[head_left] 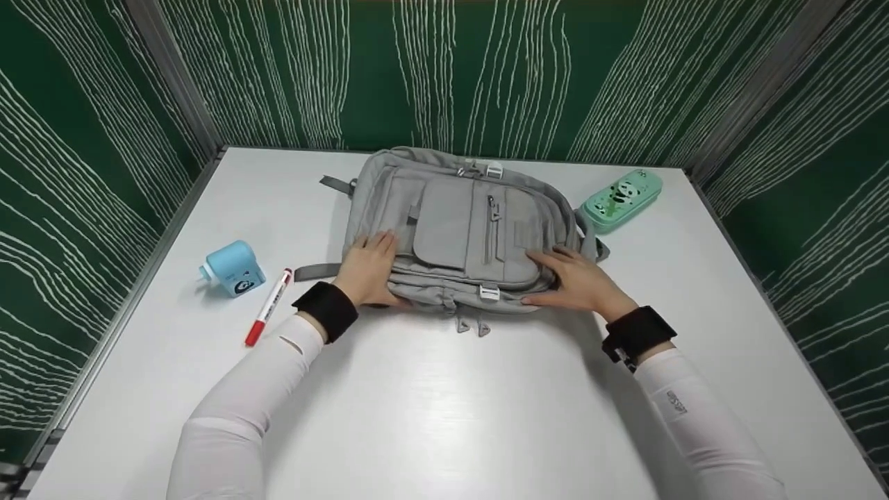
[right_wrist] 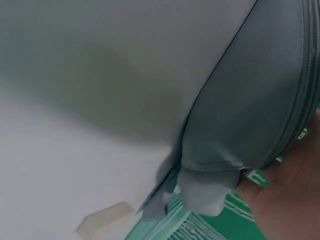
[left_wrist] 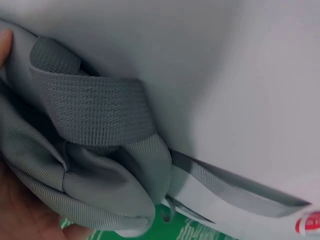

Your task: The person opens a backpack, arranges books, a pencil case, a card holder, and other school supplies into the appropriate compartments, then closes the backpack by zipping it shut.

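Observation:
A grey backpack (head_left: pixel 444 222) lies flat on the white table, its front pocket flap and zip facing up. My left hand (head_left: pixel 369 269) grips its near left corner, fingers on top and thumb at the near edge. At the near right end, my right hand (head_left: pixel 580 281) holds the edge between spread thumb and fingers. The left wrist view shows folded grey fabric and a wide webbing strap (left_wrist: pixel 95 107) close to the left hand (left_wrist: pixel 25 205). In the right wrist view, the right hand (right_wrist: pixel 290 185) is against the bag's side (right_wrist: pixel 245 100).
Left of the backpack are a light blue bottle-shaped thing (head_left: pixel 234 267) with a panda print and a red-capped white marker (head_left: pixel 269 305). A green panda pencil case (head_left: pixel 623 200) lies at the back right. Green panels with white lines (head_left: pixel 479 76) enclose the table's back and sides.

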A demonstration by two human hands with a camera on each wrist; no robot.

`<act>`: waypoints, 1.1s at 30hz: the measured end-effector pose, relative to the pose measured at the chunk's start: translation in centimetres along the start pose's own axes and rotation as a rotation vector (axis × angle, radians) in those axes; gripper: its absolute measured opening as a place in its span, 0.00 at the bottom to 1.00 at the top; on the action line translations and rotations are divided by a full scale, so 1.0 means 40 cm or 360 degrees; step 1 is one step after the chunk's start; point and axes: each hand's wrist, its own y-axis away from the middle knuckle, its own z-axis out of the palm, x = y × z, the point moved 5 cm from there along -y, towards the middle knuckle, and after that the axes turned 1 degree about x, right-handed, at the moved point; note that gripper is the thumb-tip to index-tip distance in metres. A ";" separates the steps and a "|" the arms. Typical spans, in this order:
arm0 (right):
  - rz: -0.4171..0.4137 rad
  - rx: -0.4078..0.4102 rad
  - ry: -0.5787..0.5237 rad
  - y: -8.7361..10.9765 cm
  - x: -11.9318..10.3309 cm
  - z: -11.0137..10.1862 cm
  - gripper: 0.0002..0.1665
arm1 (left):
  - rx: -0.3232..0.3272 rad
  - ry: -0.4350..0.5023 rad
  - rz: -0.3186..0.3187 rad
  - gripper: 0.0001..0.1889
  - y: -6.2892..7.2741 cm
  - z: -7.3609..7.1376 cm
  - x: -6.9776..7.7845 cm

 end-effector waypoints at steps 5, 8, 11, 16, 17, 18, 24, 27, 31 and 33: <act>-0.0055 0.0098 0.0195 0.032 -0.073 0.003 0.54 | -0.0013 -0.0045 0.0044 0.64 -0.020 -0.005 -0.039; -0.0118 0.0187 0.0295 0.051 -0.119 0.002 0.51 | -0.0037 -0.0067 0.0061 0.64 -0.038 -0.012 -0.057; -0.0161 0.0226 0.0360 0.065 -0.158 0.005 0.47 | -0.0075 -0.0110 0.0075 0.65 -0.054 -0.019 -0.073; -0.0104 0.0161 0.0353 0.070 -0.188 0.009 0.46 | -0.0072 -0.0091 0.0081 0.65 -0.053 -0.022 -0.092; -0.0084 0.0145 0.0328 0.069 -0.186 0.007 0.46 | -0.0059 -0.0060 0.0077 0.64 -0.048 -0.022 -0.092; -0.0065 0.0136 0.0304 0.067 -0.180 0.004 0.46 | -0.0043 -0.0022 0.0073 0.63 -0.041 -0.022 -0.090; 0.0019 0.0148 0.0217 0.038 -0.078 -0.039 0.50 | -0.0045 0.0270 0.0034 0.64 0.008 -0.027 -0.034; 0.0045 0.0090 0.0158 0.008 -0.011 -0.058 0.53 | -0.0041 0.0346 0.0034 0.67 0.027 -0.036 0.015; 0.0074 -0.0086 0.0075 -0.038 0.052 -0.067 0.58 | -0.0012 0.0381 0.0046 0.67 0.044 -0.043 0.091; 0.0076 -0.0154 0.0060 -0.061 0.069 -0.066 0.60 | 0.0002 0.0396 0.0013 0.66 0.045 -0.043 0.124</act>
